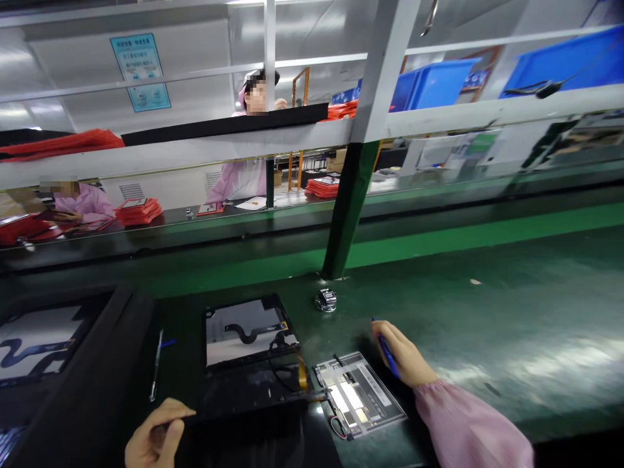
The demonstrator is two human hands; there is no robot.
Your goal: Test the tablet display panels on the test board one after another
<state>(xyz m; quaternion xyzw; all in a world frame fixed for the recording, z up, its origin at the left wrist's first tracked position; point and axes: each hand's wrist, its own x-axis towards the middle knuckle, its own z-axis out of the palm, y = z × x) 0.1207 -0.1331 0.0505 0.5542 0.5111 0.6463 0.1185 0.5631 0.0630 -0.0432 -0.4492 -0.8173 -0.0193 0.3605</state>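
At lower right, the right hand [403, 354] is clasping a blue tool [389, 357].
Lower left, the left hand [152, 437] is appearing half-curled, its hold unclear.

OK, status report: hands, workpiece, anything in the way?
Left hand near the black unit's left edge, contact unclear. Right hand gripping blue tool. Flat board right of black unit. Shiny metal piece beyond, apart from both hands, no apparent obstruction.
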